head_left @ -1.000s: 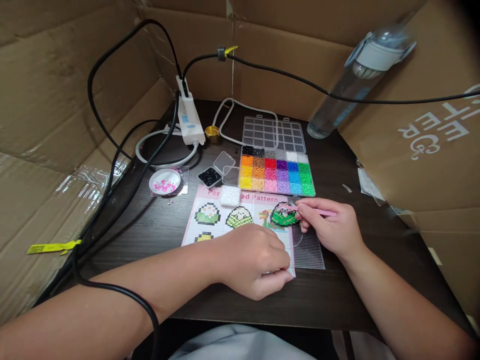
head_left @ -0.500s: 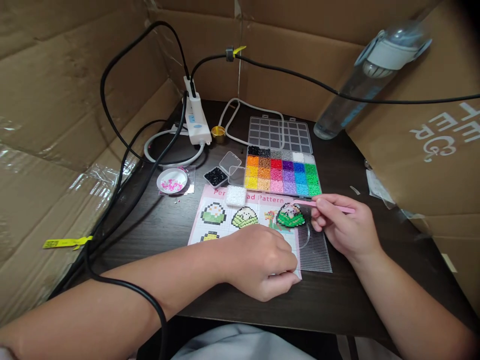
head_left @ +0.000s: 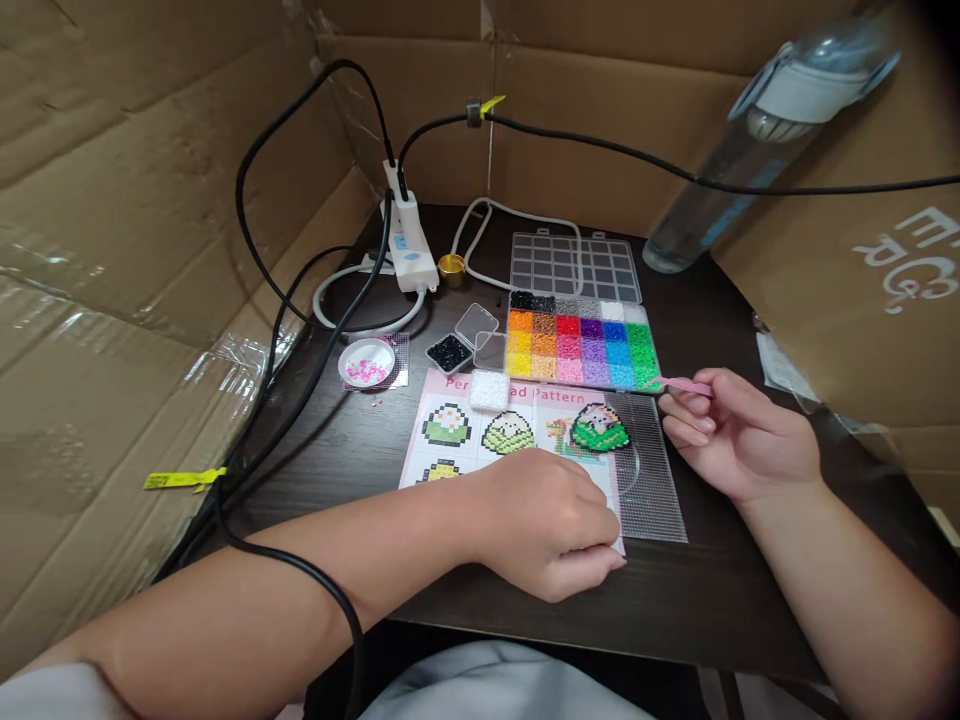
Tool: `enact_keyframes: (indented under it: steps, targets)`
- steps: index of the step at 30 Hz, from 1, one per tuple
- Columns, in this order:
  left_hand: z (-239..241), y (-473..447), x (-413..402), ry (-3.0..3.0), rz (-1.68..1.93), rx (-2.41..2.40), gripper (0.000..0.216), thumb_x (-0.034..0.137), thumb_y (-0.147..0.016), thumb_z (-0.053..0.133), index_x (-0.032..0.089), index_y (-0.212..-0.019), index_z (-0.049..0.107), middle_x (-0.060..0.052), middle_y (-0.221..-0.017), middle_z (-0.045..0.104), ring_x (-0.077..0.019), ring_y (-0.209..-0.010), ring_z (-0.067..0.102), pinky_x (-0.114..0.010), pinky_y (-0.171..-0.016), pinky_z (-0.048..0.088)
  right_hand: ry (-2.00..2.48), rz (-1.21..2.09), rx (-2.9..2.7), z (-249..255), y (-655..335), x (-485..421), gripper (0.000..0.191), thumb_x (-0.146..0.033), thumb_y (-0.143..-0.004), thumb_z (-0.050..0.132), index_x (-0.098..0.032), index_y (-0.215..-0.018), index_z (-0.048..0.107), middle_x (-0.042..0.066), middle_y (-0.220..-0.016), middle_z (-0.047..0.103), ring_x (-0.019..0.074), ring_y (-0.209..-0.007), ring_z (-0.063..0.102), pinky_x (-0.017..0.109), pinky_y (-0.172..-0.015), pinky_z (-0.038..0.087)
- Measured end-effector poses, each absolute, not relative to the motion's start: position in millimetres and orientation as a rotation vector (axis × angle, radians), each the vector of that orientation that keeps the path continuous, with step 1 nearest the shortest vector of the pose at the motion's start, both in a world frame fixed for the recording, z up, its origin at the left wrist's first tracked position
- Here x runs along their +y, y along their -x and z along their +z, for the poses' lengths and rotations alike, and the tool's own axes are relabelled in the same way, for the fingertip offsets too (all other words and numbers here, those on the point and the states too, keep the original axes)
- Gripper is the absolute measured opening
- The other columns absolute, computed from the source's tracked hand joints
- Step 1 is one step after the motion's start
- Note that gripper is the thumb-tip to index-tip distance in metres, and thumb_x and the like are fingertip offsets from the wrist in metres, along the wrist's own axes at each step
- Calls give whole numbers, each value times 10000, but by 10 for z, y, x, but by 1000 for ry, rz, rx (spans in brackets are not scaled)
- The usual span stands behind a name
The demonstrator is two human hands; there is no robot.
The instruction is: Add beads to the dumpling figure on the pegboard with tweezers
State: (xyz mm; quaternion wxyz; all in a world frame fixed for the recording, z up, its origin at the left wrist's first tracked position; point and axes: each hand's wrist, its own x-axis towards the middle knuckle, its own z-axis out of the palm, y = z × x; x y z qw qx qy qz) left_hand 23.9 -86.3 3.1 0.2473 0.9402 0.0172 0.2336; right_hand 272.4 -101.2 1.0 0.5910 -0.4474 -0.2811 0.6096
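My right hand point(head_left: 739, 435) pinches pink tweezers point(head_left: 681, 385), whose tip reaches the green corner of the bead box point(head_left: 581, 340) with its many coloured compartments. A clear pegboard point(head_left: 652, 480) lies below, carrying a green and white bead figure point(head_left: 598, 428). My left hand point(head_left: 551, 520) rests curled, knuckles up, on the lower edge of the pink pattern sheet point(head_left: 480, 440), pressing it to the dark table point(head_left: 525, 600). Nothing shows inside its fingers.
A small box of black beads point(head_left: 450, 352), a white bead tray point(head_left: 489, 389) and a dish of pink beads point(head_left: 366, 362) sit near the sheet. A power strip point(head_left: 411, 250) with black cables point(head_left: 300, 330) lies at the back left. Cardboard walls and a leaning bottle point(head_left: 757, 140) surround the table.
My right hand has lifted the tweezers off the bead figure and carried them right and up to the green compartment. My left hand stays on the sheet. The camera has shifted.
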Motion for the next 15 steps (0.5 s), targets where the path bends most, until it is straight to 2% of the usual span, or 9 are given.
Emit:
enact_keyframes:
  steps: [3,6,11,15]
  targets:
    - [40,-233,-882,-2584,640,27,278,251,-894,569,169,-634,620,-1,-608,651,-129,-580,541,-296,-592,462,1004,1436,-695,0,-2775,-984,189,-323,-689,847,-232,-660,684,-35,-545,322,80,-503,318,189,-383,272]
    - [55,-233,-906,-2602,671,5,302,252,-898,563,175,-609,597,2,-597,640,-126,-568,528,-297,-580,454,992,1427,-707,-2,-2827,-931,274,-272,-680,840,-208,-578,594,-50,-533,268,69,-477,241,189,-361,241]
    - [68,-246,-938,-2604,756,-43,287,231,-883,582,173,-603,595,9,-583,625,-123,-561,519,-289,-568,443,971,1373,-718,-18,-2920,-831,178,-224,-628,838,-258,-705,681,-71,-494,320,61,-446,214,172,-347,219]
    - [56,-266,-958,-2610,828,-89,285,226,-877,592,171,-597,593,10,-563,604,-122,-550,510,-287,-557,427,927,1357,-752,-43,-3004,-787,204,-210,-608,842,-235,-622,640,-76,-480,367,39,-428,258,137,-349,251]
